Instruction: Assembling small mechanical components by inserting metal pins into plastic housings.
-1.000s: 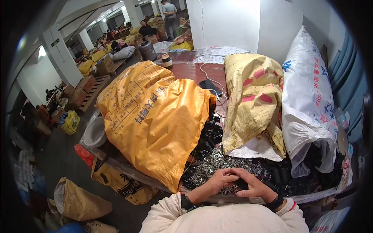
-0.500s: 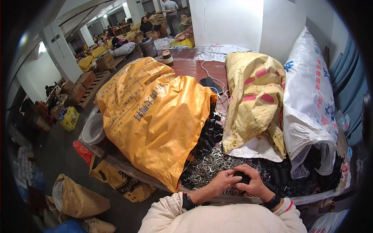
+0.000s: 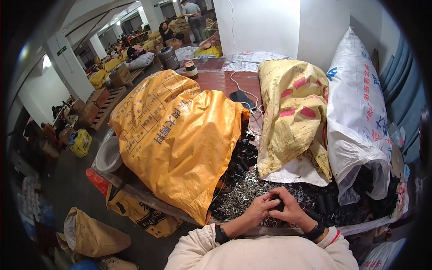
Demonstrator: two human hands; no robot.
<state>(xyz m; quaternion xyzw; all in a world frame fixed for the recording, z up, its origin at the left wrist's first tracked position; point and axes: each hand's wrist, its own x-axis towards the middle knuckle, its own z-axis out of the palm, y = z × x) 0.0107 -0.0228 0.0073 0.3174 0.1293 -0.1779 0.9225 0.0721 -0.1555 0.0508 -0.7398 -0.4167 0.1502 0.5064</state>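
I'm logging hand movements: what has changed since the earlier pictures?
Since the first picture, the bare right hand and the small black piece it holds have shifted slightly forward. Nothing was visibly let go; the bare left hand stays close against it. The shiny orange sack and crumpled yellow sack stayed put.

Large dark blue characters [image 3: 167,127] run across an orange sack [image 3: 198,153], beside a printed grid [image 3: 143,114] of smaller text. A white sack [image 3: 353,112] carries red and blue characters. Black Latin letters mark a yellow bag [image 3: 130,213] below the tabletop [image 3: 216,82]. A pillar [image 3: 75,74] bears a sign [image 3: 62,50] too small to read.
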